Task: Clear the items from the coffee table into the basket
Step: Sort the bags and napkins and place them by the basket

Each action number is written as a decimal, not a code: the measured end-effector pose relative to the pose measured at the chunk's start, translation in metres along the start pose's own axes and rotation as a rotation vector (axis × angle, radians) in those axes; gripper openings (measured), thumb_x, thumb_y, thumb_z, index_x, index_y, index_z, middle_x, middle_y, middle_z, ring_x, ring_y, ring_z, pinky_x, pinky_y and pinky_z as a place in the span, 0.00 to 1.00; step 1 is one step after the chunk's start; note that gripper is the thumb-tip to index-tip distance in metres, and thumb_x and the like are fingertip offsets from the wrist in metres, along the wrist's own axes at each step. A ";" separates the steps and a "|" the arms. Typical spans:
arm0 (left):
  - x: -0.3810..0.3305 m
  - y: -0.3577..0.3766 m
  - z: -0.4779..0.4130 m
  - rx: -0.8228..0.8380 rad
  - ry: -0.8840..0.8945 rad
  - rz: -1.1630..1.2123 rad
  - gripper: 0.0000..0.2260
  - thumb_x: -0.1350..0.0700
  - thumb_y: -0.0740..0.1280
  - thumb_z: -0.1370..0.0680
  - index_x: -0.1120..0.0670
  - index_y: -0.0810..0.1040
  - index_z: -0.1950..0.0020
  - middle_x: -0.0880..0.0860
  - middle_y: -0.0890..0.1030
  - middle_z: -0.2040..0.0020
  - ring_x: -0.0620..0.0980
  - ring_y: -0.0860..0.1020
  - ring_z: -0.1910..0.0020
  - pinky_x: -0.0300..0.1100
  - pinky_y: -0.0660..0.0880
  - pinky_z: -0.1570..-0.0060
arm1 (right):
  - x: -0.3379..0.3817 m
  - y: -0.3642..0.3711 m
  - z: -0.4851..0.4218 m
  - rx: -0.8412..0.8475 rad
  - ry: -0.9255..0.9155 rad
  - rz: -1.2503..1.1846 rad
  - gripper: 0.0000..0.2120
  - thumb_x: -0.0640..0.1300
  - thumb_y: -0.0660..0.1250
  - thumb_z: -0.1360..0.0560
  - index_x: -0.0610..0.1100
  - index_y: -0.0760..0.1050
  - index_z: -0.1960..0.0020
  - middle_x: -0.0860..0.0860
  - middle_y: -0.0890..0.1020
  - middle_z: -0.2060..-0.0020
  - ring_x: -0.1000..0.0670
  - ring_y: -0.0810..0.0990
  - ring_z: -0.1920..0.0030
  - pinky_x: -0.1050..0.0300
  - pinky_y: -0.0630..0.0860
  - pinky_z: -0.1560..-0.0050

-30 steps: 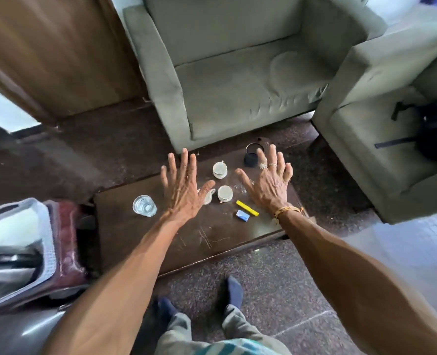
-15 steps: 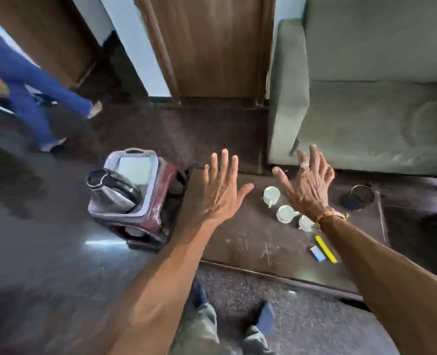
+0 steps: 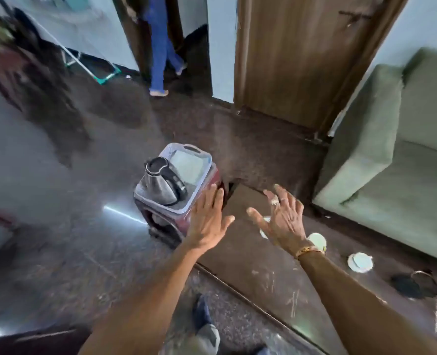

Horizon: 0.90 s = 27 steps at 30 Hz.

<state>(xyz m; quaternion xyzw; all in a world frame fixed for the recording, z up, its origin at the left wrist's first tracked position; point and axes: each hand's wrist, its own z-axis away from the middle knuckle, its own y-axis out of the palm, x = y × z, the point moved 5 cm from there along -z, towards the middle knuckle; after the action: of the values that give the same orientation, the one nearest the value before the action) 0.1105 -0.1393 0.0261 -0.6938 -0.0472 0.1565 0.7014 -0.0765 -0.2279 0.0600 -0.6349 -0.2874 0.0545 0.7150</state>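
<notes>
Starting nearest, what lies under the arms?

Two feet in dark socks on a speckled stone floor. Then comes the coffee table, a flat, dark brown slab with a glossy top, scratched pale toward its near edge.

And the hands?

Both are bare and hold nothing. The left hand lies flat, palm down, fingers straight and close together, at the table's far left corner. Its fingertips overlap the basket's rim, but I cannot tell if they touch. The right hand hovers over the table's left end with fingers splayed. It wears rings and a gold bracelet.

What sits on the table?

Round white cups. The first cup is half hidden beneath the right palm. The second cup is just past the bracelet, and the third cup further right. Toward the right end there is a black round thing with a thin metal ring, blurred.

Where is the basket?

The basket is off the table's left end, on a maroon stool, with a narrow gap at the corner. It is pale perforated plastic, rectangular, with a rounded rim and a handle slot. A conical steel kettle with a black lid and handle fills its near half.

How much room is there around it?

Open floor spreads left of the stool and beyond it to a wood-grain door. A green upholstered sofa runs close along the table's far edge. Farther off, a person in blue trousers stands in a doorway.
</notes>
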 end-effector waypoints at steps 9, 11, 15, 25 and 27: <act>0.093 -0.027 -0.035 -0.035 -0.079 0.052 0.33 0.38 0.56 0.20 0.56 0.56 0.21 0.57 0.61 0.22 0.58 0.60 0.24 0.53 0.61 0.27 | 0.089 0.019 -0.075 0.050 -0.098 0.096 0.41 0.76 0.45 0.26 0.51 0.68 0.26 0.48 0.64 0.23 0.44 0.63 0.25 0.41 0.59 0.26; 0.109 -0.036 -0.047 -0.061 -0.088 0.064 0.33 0.38 0.57 0.20 0.56 0.57 0.21 0.57 0.61 0.22 0.58 0.61 0.24 0.52 0.61 0.27 | 0.107 0.017 -0.092 0.035 -0.100 0.085 0.39 0.76 0.46 0.26 0.52 0.69 0.27 0.50 0.65 0.24 0.44 0.64 0.25 0.42 0.59 0.27; 0.135 -0.049 -0.067 -0.117 -0.111 0.128 0.32 0.39 0.59 0.20 0.56 0.60 0.22 0.57 0.66 0.25 0.57 0.66 0.28 0.52 0.65 0.31 | 0.131 0.020 -0.118 0.057 -0.099 0.089 0.37 0.73 0.49 0.24 0.50 0.68 0.26 0.47 0.64 0.23 0.42 0.64 0.25 0.42 0.58 0.26; 0.156 -0.029 -0.077 -0.102 -0.146 0.118 0.31 0.38 0.56 0.20 0.56 0.64 0.24 0.56 0.69 0.26 0.58 0.67 0.27 0.53 0.65 0.30 | 0.157 0.057 -0.149 0.176 -0.177 0.119 0.43 0.75 0.39 0.25 0.47 0.67 0.25 0.48 0.62 0.23 0.44 0.64 0.26 0.42 0.59 0.27; 0.162 -0.033 -0.083 -0.103 -0.142 0.085 0.31 0.40 0.62 0.22 0.57 0.66 0.25 0.56 0.71 0.28 0.59 0.69 0.29 0.53 0.67 0.31 | 0.164 0.055 -0.160 0.173 -0.182 0.079 0.46 0.77 0.37 0.28 0.48 0.67 0.26 0.48 0.63 0.23 0.43 0.64 0.25 0.42 0.59 0.27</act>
<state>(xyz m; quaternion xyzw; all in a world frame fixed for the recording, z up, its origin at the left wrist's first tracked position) 0.2921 -0.1727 0.0313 -0.7175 -0.0754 0.2324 0.6523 0.1520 -0.2855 0.0594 -0.5742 -0.3201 0.1647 0.7353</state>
